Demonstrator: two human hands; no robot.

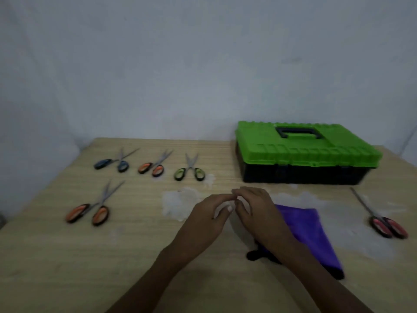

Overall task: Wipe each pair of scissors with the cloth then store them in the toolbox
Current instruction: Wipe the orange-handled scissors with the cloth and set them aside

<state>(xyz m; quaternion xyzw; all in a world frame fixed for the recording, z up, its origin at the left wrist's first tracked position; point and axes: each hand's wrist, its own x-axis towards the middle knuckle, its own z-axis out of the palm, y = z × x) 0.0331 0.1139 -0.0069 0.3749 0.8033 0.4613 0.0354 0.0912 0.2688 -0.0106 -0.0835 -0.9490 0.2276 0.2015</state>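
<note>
Left hand [206, 214] and right hand [256, 211] fingertip to fingertip above the surface [158, 256], fingers loosely curled, nothing visibly held. Partly under the right forearm, purple cloth [311, 231] lying flat. Beyond it, toolbox [304, 154], green lid down. Left, in a row: blue scissors [112, 164], orange scissors [151, 169], green scissors [189, 173]; nearer, larger orange scissors [90, 212]. Far right, red scissors [388, 225].

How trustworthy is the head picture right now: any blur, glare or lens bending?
Head view: dim, even light, no glare, only faint shadows; whole frame soft, worst on the left hand, right hand and purple cloth; wide-angle lens bows the table edges and skews the green toolbox.
</note>
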